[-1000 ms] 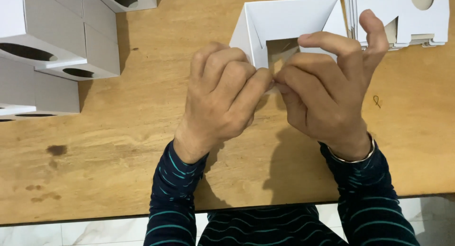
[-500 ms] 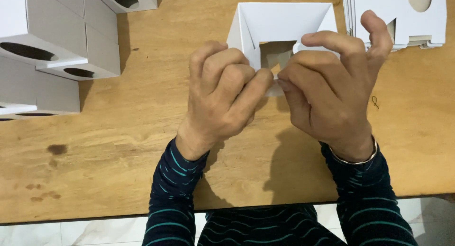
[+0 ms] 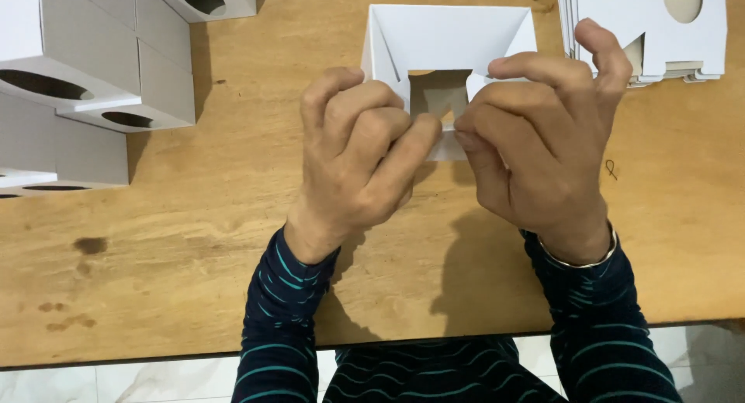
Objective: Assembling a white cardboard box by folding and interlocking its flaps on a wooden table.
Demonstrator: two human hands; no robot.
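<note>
— Where does the view sit?
— On the person's head, looking almost straight down at the wooden table [image 3: 194, 240], close over both hands (striped sleeves enter from the bottom edge).
— Any second view?
— Only this one.

Both forearms, in dark striped sleeves, reached forward side by side, the left hand [image 3: 361, 151] curled into a loose fist with knuckles up and the right hand [image 3: 543, 131] likewise curled, its thumb raised, fingertips of both meeting, a bangle on the right wrist.
</note>
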